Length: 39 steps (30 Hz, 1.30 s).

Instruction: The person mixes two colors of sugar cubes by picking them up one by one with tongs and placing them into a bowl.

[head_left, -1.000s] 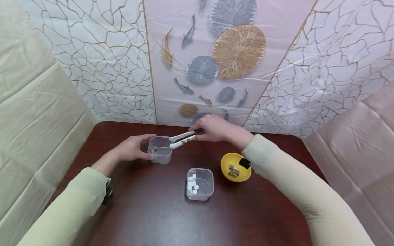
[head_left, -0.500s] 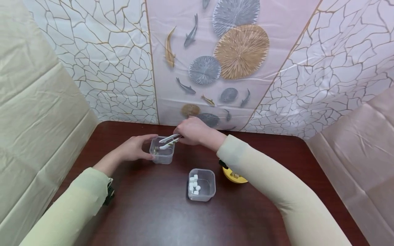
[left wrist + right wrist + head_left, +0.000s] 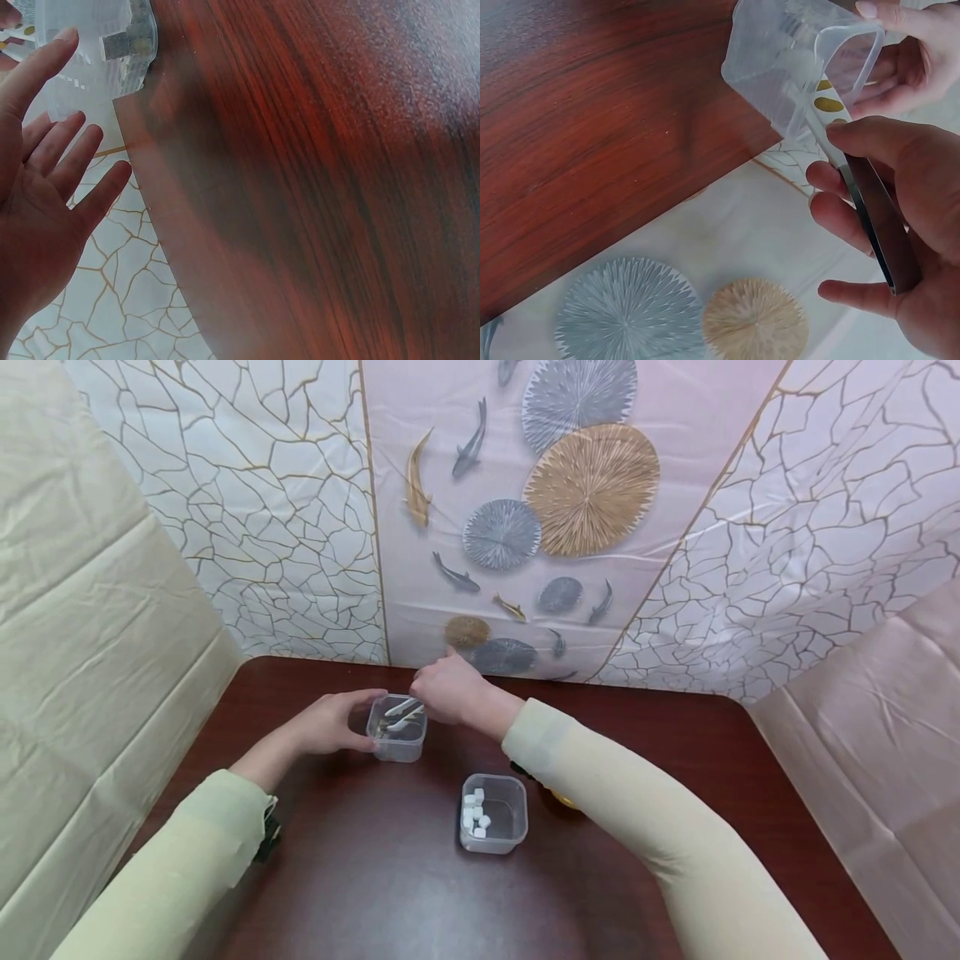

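Observation:
My left hand (image 3: pixel 330 722) steadies a clear plastic container (image 3: pixel 399 752) at the table's far side, thumb on the near wall and fingers at the far wall. Inside it, brownish cubes (image 3: pixel 116 46) show through the wall in the left wrist view. My right hand (image 3: pixel 452 689) holds a pair of tongs (image 3: pixel 877 217) with dark handles and white, gold-spotted arms. The tongs' white ends reach down into the container, close to the cubes. Whether a cube sits between the tips cannot be made out.
A second clear container (image 3: pixel 512 842) with several white cubes (image 3: pixel 477 814) stands nearer on the dark wooden table (image 3: pixel 360 860). Behind my right forearm, only a sliver of the yellow bowl (image 3: pixel 564 800) shows. A patterned cloth (image 3: pixel 300 568) hangs behind the table.
My right hand has moved left with the tongs, whose tips have gone from the container's right rim down into it. My right forearm now covers most of the yellow bowl.

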Motion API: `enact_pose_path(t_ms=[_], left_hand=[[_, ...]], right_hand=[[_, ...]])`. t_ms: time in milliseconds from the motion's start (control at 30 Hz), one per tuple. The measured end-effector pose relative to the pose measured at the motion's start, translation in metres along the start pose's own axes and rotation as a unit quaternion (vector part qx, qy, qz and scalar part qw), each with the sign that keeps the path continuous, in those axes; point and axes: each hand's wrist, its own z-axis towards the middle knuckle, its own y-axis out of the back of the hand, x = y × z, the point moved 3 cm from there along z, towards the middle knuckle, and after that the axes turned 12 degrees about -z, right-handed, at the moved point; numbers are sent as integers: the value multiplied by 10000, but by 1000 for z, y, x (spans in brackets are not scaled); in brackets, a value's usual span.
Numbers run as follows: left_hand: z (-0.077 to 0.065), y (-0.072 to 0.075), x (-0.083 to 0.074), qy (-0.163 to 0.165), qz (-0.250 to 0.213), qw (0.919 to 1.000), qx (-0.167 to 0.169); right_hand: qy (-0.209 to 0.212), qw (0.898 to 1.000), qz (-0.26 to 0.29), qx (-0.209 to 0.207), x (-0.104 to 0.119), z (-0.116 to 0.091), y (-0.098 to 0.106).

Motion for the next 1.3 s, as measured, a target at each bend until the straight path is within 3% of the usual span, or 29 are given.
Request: enact_pose_path(t_ms=[467,867,1300], left_hand=[[-1,0,-2,-41,68,10000,-11],[-1,0,-1,-5,-32,10000,45],[0,0,1,42,-2,10000,53]], right_hand=[[-13,9994,-334,15,13,10,-2],[-110,9997,211,83,9,8,-3],[-171,9990,337,239,7,12,-2]])
